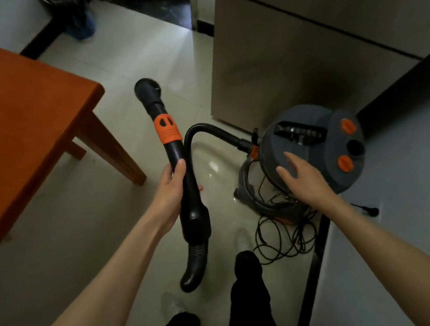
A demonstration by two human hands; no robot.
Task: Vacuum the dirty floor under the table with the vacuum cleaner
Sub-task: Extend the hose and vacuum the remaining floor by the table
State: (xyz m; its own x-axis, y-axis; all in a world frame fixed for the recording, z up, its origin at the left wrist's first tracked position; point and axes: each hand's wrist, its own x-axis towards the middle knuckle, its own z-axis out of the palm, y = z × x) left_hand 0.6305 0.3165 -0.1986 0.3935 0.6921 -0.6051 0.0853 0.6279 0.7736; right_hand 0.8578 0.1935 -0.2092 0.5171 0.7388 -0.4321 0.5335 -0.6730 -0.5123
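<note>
On a pale tiled floor (119, 52) beside a wooden table (12, 106), a person's left hand (170, 192) clamps its fingers round the black vacuum wand (170, 141), held in the air, while the right hand (302, 176), fingers spread apart, rests on the grey vacuum cleaner (312, 145) standing by the cabinet (290, 58).

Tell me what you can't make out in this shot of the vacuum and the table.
- Floor under the orange-brown wooden table: head view, hidden by the tabletop.
- Where the coiled black power cord ends: unclear.
- Whether the open right hand touches the grey drum vacuum cleaner: unclear.
- Left hand grips the black hose handle; fingers hidden behind it.
</note>
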